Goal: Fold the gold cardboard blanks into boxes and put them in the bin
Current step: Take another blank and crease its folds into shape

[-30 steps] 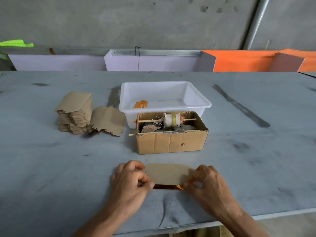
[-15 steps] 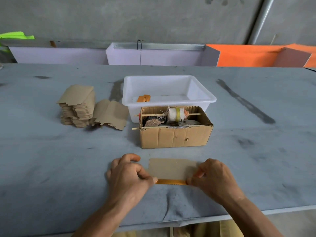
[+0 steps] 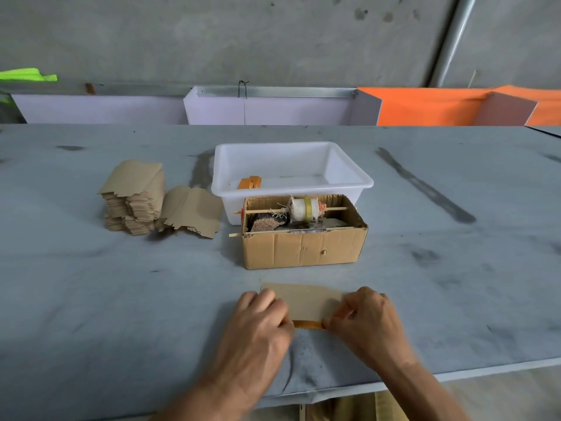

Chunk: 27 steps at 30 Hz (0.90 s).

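One view, the head camera. I see a grey, smudged surface running wide to both sides, backed by a concrete wall with lavender panels and orange panels along the far edge. Its near edge crosses low right, just behind my wrists. Bare stretches lie left and right of the work.

My left hand and right hand each have a curled-finger grip on one end of a folded gold cardboard blank lying near the front edge, its gold strip showing below. Behind it stands an open brown carton, touching the white bin. Left of the bin sits the stack of blanks.
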{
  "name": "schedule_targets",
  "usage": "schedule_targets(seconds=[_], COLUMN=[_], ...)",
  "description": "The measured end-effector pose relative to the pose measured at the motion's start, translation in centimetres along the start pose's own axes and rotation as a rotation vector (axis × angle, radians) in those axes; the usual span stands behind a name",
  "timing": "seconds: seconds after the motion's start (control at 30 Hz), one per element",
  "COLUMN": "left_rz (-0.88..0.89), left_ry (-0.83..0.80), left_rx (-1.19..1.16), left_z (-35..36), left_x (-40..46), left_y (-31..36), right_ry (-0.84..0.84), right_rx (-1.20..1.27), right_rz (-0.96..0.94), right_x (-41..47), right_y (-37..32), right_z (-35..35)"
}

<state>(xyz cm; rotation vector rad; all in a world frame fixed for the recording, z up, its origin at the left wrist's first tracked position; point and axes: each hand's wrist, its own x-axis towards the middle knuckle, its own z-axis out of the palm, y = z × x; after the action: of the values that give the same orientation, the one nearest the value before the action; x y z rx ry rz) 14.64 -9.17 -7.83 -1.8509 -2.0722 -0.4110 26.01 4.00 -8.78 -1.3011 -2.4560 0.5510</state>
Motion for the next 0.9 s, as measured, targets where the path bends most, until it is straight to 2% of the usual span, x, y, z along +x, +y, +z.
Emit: schedule_targets(seconds=[0.07, 0.13, 0.2, 0.27, 0.37, 0.5, 0.63, 0.7, 0.9], left_rz=[0.035, 0.027, 0.008, -0.031, -0.094, -0.21, -0.382, -0.403, -0.486], left_ry=[0.014, 0.035, 0.04, 0.029, -0.02, -0.087, -0.021, 0.007, -0.243], left_rx=[0.015, -0.006, -0.046, -0.105, -0.23, -0.36, -0.416, -0.39, -0.325], left_z=[0.2, 0.2, 0.3, 0.3, 0.8, 1.5, 1.4, 1.9, 3.1], left_x=[-0.1, 0.1, 0.0, -0.4, -1.4, -2.1, 0.2, 2.0, 4.6], left_y=[0.1, 0.2, 0.1, -0.2, -1.3, -2.6, -3.4, -3.3, -3.5], right_ry=[0.156, 0.318, 0.337, 0.274, 0.214, 0.284, 0.288, 0.273, 0.195], right_rx=[-0.089, -0.029, 0.023, -0.005, 0.01, 0.016, 0.026, 0.019, 0.195], right_rz=[-0.106, -0.339, -0.527, -0.574, -0.579, -0.562, -0.49, -0.411, -0.187], right_x=[-0.9, -2.0, -3.1, -3.6, -3.9, -3.9, -3.2, -2.9, -2.2], right_y=[-0.8, -1.7, -2.9, -2.8, -1.0, 0.7, 0.1, -0.4, 0.5], right_z=[0.0, 0.6, 1.5, 2.2, 2.2, 1.6, 0.9, 0.5, 0.9])
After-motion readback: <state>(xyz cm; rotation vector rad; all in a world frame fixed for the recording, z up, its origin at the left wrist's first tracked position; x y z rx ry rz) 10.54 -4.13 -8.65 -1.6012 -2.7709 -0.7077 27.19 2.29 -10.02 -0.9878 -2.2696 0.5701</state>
